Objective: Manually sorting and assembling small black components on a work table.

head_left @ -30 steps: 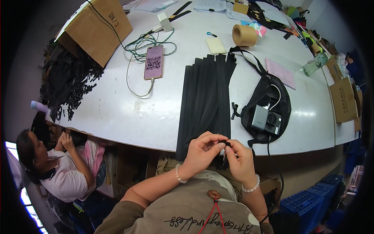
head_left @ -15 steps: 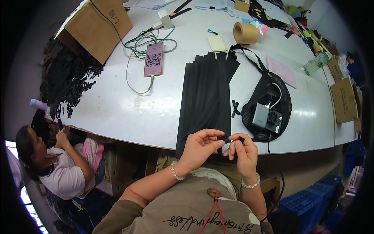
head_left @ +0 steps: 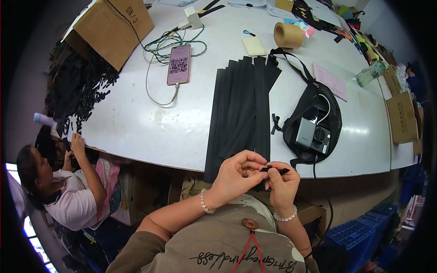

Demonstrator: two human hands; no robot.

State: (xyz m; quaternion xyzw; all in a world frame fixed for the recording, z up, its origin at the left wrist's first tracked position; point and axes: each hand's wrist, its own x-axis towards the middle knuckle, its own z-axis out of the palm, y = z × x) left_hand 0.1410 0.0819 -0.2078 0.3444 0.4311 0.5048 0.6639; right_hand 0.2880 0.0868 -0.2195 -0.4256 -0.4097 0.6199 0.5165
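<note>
Clearly, the small black piece [head_left: 277, 171] is between the two hands, just in front of the near edge of the worktop [head_left: 150, 132]. The right hand [head_left: 285, 185] pinches it between thumb and fingers, one end sticking out to the right. The left hand [head_left: 237, 175] is curled, thumb and fingertips at the piece's other end; whether they grip it, I cannot tell. Both hands nearly meet there, palms turned inward.

Beyond them, a bundle of black strips [head_left: 241, 104] runs from the middle of the worktop to its near edge, the lower ends reaching over it beside the left hand. A black mesh bag [head_left: 334, 113] lies right of the strips, its lower end close to the near edge.
</note>
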